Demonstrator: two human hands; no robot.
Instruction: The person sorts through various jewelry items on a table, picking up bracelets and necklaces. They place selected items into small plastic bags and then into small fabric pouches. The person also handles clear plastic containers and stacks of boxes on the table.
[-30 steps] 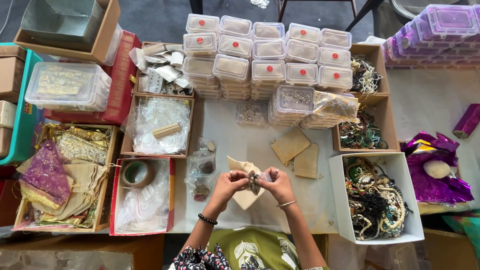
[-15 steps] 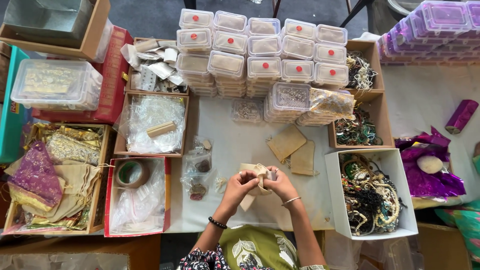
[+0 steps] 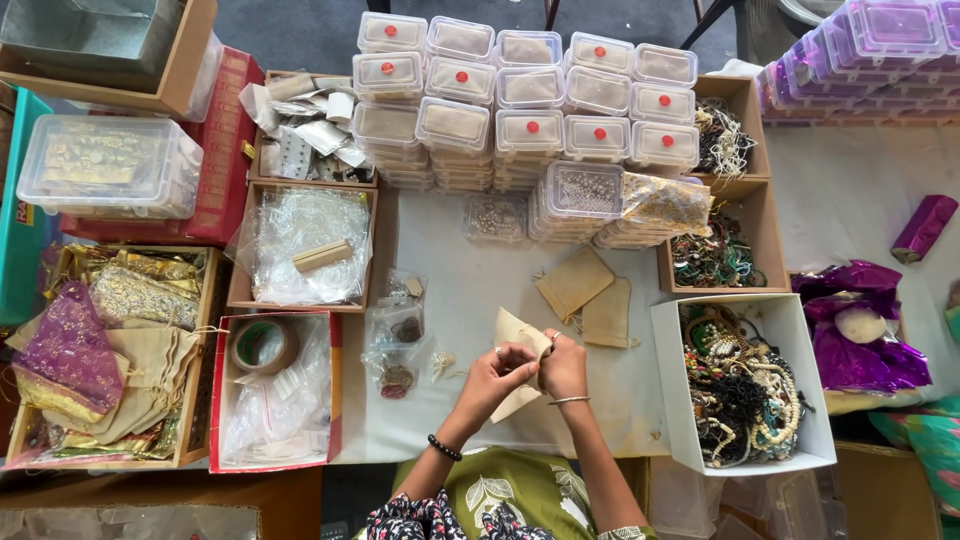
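Both my hands meet over the white table near its front edge. My left hand [image 3: 497, 375] and my right hand [image 3: 563, 365] pinch the top of a small beige cloth pouch [image 3: 517, 332], which lies tilted under them. Whatever small item sits between my fingers is hidden. Two more beige pouches [image 3: 590, 295] lie flat just beyond my right hand. Small clear plastic bags with jewellery bits [image 3: 397, 335] lie left of my left hand.
A white box of tangled necklaces and beads [image 3: 745, 385] stands to the right. Stacks of lidded clear containers [image 3: 525, 95] fill the back. Left are a red box with a tape roll [image 3: 262, 345], a box of plastic bags [image 3: 305, 245] and a tray of cloth pouches [image 3: 110, 350].
My hands have kept working at the pouch's mouth; the pouch has turned slightly under them. The view has shifted a little. Nothing else moved.
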